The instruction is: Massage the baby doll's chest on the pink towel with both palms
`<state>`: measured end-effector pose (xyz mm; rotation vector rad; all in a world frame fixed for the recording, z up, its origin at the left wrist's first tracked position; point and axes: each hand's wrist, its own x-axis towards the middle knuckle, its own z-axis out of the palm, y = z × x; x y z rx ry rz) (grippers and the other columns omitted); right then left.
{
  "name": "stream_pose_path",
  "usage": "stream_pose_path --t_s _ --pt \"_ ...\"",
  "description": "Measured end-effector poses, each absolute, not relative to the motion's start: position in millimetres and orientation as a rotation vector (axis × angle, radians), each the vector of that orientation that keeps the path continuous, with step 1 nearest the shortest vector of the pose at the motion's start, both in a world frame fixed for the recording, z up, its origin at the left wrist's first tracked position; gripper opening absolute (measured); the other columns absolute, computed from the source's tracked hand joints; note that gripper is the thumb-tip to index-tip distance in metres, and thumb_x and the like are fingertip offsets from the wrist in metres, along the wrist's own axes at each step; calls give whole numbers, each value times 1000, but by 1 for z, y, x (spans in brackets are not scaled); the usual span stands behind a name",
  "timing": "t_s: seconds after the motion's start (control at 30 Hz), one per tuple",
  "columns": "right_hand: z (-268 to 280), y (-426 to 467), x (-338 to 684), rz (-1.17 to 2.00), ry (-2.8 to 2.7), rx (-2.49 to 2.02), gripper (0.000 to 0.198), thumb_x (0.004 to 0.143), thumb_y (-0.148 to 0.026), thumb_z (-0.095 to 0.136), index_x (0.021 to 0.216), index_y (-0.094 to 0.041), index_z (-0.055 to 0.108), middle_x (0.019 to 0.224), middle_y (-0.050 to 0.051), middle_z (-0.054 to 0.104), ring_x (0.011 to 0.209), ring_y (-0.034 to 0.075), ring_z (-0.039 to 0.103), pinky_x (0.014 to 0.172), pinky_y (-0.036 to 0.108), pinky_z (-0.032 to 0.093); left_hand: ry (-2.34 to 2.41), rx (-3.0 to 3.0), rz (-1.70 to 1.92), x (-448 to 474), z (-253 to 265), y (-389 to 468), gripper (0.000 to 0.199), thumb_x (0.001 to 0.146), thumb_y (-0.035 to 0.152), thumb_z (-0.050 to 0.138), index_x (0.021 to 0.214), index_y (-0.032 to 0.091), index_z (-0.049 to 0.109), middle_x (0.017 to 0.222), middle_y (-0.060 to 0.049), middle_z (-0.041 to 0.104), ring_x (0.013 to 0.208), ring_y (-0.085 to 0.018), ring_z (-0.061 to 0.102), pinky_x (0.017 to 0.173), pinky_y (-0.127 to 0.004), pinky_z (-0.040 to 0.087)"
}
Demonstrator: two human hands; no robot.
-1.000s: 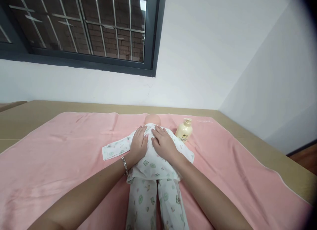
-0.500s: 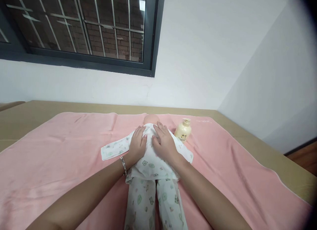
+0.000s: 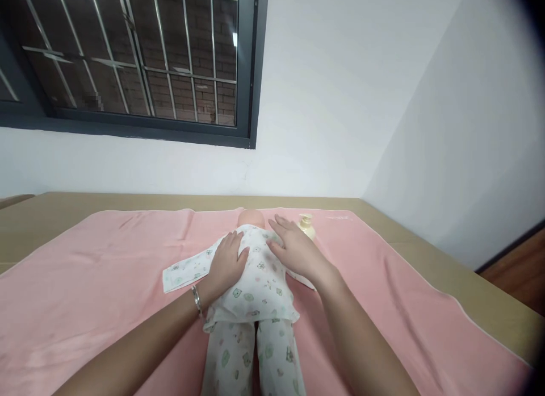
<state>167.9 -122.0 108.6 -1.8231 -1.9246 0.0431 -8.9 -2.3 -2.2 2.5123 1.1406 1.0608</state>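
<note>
A baby doll (image 3: pixel 264 282) in a white patterned top and matching trousers (image 3: pixel 276 356) lies on a pink sheet, its head (image 3: pixel 251 217) pointing away from me. My left hand (image 3: pixel 227 262) rests flat on the left side of the doll's upper body, fingers stretched out. Over the doll's right shoulder is my right hand (image 3: pixel 296 248), fingers extended and slightly raised; whether its palm touches the cloth I cannot tell. The doll's left-side sleeve (image 3: pixel 185 272) stretches out flat. My right hand and forearm partly cover the other sleeve (image 3: pixel 301 279).
A cream pump bottle (image 3: pixel 306 226) stands just beyond my right hand, partly hidden by it. The pink sheet (image 3: pixel 106 288) covers most of the tan surface (image 3: pixel 128 201). Behind are a white wall (image 3: pixel 315 100) and a dark-framed window (image 3: pixel 251 72) with bars.
My right hand has moved outward to the right, off the chest and toward the shoulder, now partly covering the bottle. My left hand stays on the doll. The view has tilted up slightly.
</note>
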Motion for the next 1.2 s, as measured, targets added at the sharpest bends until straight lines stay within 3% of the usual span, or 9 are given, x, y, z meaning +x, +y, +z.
stream_pose_path --t_s 0.17,0.23,0.33,0.4,0.5,0.57,0.7,0.9,1.2 --pt "123 -139 215 102 -1818 -2044 63 94 -41 43 149 -14 31 157 13 21 146 30 16 114 46 28 923 2580 897 7 23 -35 66 76 41 66 136 20 50 153 -15 34 144 -38 22 117 -60 19" --pt "123 -136 223 66 -1753 -2072 63 95 -37 40 150 -9 27 157 16 20 146 29 15 115 46 26 794 2430 849 22 40 -48 68 74 40 69 136 22 50 153 -12 34 144 -37 23 118 -58 18" --pt "120 -126 225 19 -1753 -2051 63 94 -31 38 148 -2 27 156 19 20 146 28 15 116 43 24 642 1931 785 54 70 -55 62 79 44 64 137 26 48 149 -7 42 141 -31 33 119 -50 24" --pt "117 -118 224 -18 -1706 -2040 58 94 -27 37 145 -1 33 153 20 28 144 28 24 114 42 28 608 1427 724 78 86 -51 52 88 46 49 132 17 52 149 -12 41 138 -28 38 117 -44 31" --pt "111 -105 226 -94 -1472 -2057 48 93 -20 33 135 -3 48 142 21 47 133 28 44 107 39 38 534 954 687 107 98 -39 59 92 50 39 134 9 46 150 -17 37 139 -23 37 116 -34 33" --pt "107 -99 229 -135 -1408 -2027 47 93 -17 31 132 -5 53 138 19 52 130 26 48 105 37 39 508 823 702 118 100 -33 64 92 51 38 138 7 41 151 -19 36 140 -22 37 113 -32 36" --pt "98 -91 228 -268 -1534 -1945 49 89 -13 34 135 -3 49 141 18 48 136 24 40 110 35 34 481 710 717 127 98 -28 67 93 51 33 141 5 35 150 -20 36 137 -22 40 107 -31 44" --pt "85 -83 212 -448 -1594 -2115 47 89 -12 36 131 6 49 137 27 48 135 31 39 111 41 30 418 657 667 129 104 -36 59 95 48 29 136 8 44 143 -18 46 129 -24 51 102 -32 48" --pt "77 -82 205 -589 -1564 -2235 43 90 -15 34 125 3 52 136 26 51 134 32 40 111 47 26 622 669 485 48 111 -75 64 90 44 41 141 6 38 148 -19 40 139 -23 37 116 -33 31"
